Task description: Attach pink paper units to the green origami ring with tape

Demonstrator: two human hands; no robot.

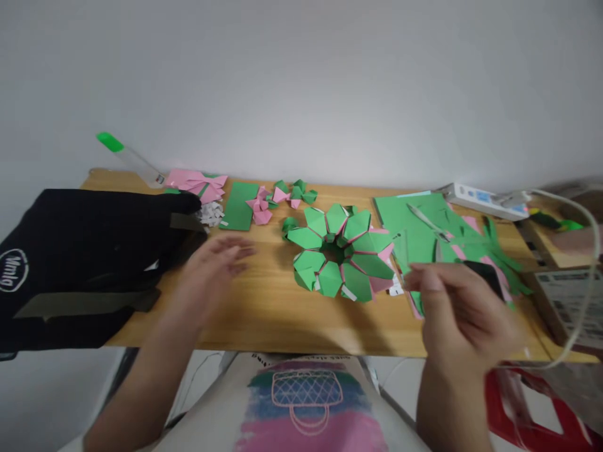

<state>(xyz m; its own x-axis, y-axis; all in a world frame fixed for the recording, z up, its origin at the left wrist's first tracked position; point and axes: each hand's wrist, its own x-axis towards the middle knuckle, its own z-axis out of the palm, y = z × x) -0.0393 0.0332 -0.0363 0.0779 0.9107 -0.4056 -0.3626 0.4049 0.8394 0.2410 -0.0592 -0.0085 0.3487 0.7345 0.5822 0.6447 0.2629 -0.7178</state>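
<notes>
A ring-shaped flower of folded green and pink paper (365, 254) stands on the wooden table, with a dark hole at its centre. My left hand (214, 270) hovers to the left of it, blurred, fingers apart and holding nothing. To the right of the flower is my right hand (459, 307), thumb and index finger pinched together; whatever is between them, if anything, is too small to make out. Neither hand touches the flower. Small white paper tabs show on its lower petals.
Small pink and green folded pieces (261, 206) lie at the back beside a green paper stack (239, 206). A black bag (94, 251) covers the left end. Green sheets (409, 216), scissors (428, 223) and a power strip (487, 201) are at right.
</notes>
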